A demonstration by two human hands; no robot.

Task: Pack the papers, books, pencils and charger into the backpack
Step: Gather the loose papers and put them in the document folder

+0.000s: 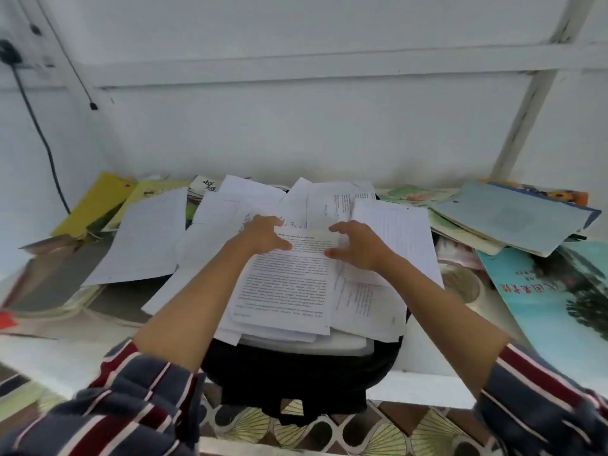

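Gripping the far edge of the papers, the left hand and right hand curl their fingers over it, thumbs pressed on the print. From the hands the pile runs back toward the person, lying on the black backpack (its opening hidden underneath). Books lie right of the right hand, more left of the left.

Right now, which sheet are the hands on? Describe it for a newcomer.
Find the black backpack at the desk's near edge, buried under papers. The sheet lies topmost, its far edge between left hand and right hand. Unlike its mostly blank neighbours, it is densely printed.
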